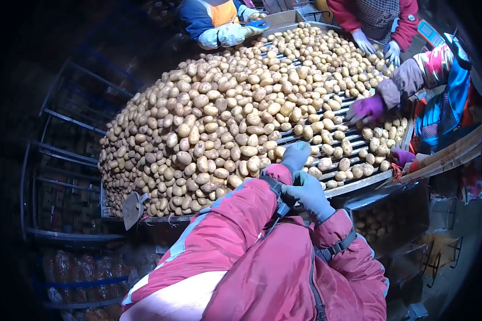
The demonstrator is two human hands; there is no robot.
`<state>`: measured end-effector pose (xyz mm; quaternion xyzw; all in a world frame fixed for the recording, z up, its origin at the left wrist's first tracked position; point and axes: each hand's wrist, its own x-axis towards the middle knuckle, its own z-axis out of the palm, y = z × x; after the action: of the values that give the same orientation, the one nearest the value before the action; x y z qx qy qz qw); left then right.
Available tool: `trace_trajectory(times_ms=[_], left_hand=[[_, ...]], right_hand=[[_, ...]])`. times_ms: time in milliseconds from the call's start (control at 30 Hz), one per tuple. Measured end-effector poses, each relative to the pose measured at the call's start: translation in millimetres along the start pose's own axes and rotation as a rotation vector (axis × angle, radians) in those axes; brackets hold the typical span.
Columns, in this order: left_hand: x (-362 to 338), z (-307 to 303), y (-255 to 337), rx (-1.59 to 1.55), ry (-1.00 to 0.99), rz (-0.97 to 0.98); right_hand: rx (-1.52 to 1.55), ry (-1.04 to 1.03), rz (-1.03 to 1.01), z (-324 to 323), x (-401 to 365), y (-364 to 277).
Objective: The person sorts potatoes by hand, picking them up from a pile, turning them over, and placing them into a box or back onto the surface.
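Observation:
My left hand (296,155), in a grey-blue glove, is curled over the near edge of the potato pile (203,123). Its fingers point away from me, so anything inside them is hidden. Just below it, my right hand (309,196), gloved alike, has its fingers bent and pressed at my left wrist. They meet the black wrist strap (272,185) around the pink sleeve cuff. Close ahead of both hands, loose potatoes (344,165) lie on the dark slatted sorting table (353,134).
Across the table are a person in blue and orange (214,16) and one in red sleeves (375,21). At right, a person's purple-gloved hand (367,108) reaches over potatoes. A metal rack (75,120) stands left, and a box with potatoes (383,222) sits below the table.

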<state>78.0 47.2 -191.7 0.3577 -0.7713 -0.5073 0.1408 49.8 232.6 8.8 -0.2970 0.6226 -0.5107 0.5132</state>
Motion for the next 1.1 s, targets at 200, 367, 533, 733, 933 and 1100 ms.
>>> trace_trajectory(times_ms=[200, 367, 533, 733, 933, 1100], left_hand=[[-16, 0, 5, 0.245, 0.043, 0.113], [-10, -15, -3, 0.264, 0.034, 0.063], [-22, -24, 39, 0.350, 0.196, -0.025], [-23, -10, 39, 0.118, 0.027, 0.049], [-25, -8, 18, 0.050, 0.012, 0.139], [-54, -18, 51, -0.988, -0.149, -0.605]], right_hand=[[-0.060, -0.049, 0.035, 6, 2, 7], [0.138, -0.053, 0.069, 6, -5, 5], [0.240, -0.099, 0.109, 9, 3, 16], [0.415, -0.077, 0.177, 9, -3, 1], [0.430, -0.056, 0.161, 10, 0, 11], [0.335, -0.087, 0.164, 15, -2, 8]])
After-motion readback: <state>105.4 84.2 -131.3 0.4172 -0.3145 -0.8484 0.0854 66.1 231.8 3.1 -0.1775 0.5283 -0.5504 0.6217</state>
